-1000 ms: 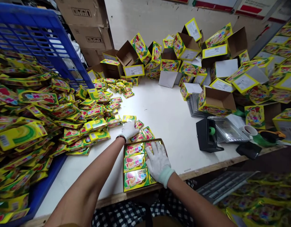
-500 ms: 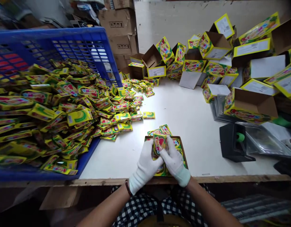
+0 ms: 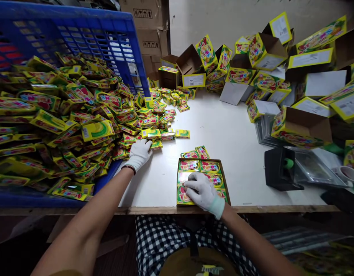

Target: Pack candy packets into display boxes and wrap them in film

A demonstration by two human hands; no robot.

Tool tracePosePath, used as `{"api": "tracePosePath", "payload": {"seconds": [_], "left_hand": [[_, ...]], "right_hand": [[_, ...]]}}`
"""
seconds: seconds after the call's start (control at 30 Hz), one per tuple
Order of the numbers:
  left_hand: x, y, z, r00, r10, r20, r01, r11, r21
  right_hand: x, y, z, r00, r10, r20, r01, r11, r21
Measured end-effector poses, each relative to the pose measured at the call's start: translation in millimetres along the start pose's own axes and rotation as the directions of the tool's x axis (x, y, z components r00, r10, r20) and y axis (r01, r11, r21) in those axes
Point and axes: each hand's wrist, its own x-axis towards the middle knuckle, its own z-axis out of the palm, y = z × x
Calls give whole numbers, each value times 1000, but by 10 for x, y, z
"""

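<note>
In the head view my left hand (image 3: 139,154), in a white glove, reaches to the near edge of a heap of small yellow-green candy packs (image 3: 98,132). Its fingers are stretched out and touch the packs there; nothing shows lifted in them. A shallow open display box (image 3: 227,191) sits at the table's front edge, holding rows of candy packs lying flat. Over its middle rests my gloved right hand (image 3: 204,193), fingers bent loosely and touching a candy pack (image 3: 183,178) in the left column. Two loose packs (image 3: 195,153) lie just behind the box.
A blue plastic crate (image 3: 136,57), tipped toward the table, spills the heap at left. Several open printed cartons (image 3: 303,126) are piled at the back right. A black tape dispenser (image 3: 279,168), clear plastic trays (image 3: 317,168) and a cup (image 3: 350,174) stand at right.
My left hand has left the display box and moved left to the heap. The pack held between both hands is now down in the box, under my right hand. The view has shifted slightly.
</note>
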Motion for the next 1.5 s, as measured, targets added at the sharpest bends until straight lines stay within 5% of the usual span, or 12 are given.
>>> {"api": "tracePosePath", "payload": {"seconds": [0.17, 0.3, 0.4, 0.53, 0.6, 0.7, 0.8, 0.9, 1.03, 1.17, 1.4, 1.5], "left_hand": [[-56, 77, -44, 987, -133, -86, 111, 970, -217], [-295, 448, -146, 963, -255, -84, 184, 855, -484], [-614, 884, -195, 968, -250, 30, 203, 702, -682], [-1051, 1475, -220, 953, -129, 273, 298, 247, -922], [-1150, 1640, -221, 967, -43, 251, 254, 267, -930], [-1051, 1543, -231, 993, 17, 116, 84, 585, -807], [-731, 1051, -229, 998, -43, -36, 29, 938, -346], [-408, 452, -179, 993, -113, -35, 105, 978, -178], [-212, -47, -106, 989, -150, -4, 148, 981, -128], [-184, -105, -104, 980, -194, -47, 179, 958, -225], [-442, 537, -214, 941, -329, -74, 207, 735, -645], [-732, 970, -296, 951, -287, 118, 212, 327, -921]], "right_hand": [[-1, 56, 136, 991, -121, 53, 130, 967, -219], [-15, 76, 136, 990, -126, 56, 136, 964, -228], [-49, 64, 103, 994, -93, -54, 89, 993, -73], [9, 96, 44, 923, 220, -316, -125, 947, 294], [113, 162, -15, 893, 355, -278, -195, 859, 473], [303, 326, -137, 915, 363, -177, -221, 817, 533], [430, 483, -214, 965, 244, -101, -176, 879, 444], [451, 500, -178, 992, 123, -29, -109, 949, 295], [394, 304, -7, 990, 102, -93, -96, 993, 64], [352, 149, 172, 981, 95, -171, -121, 982, -144], [314, 185, 278, 973, 90, -213, -133, 971, -196], [270, 200, 196, 928, 51, -369, -92, 991, -94]]}}
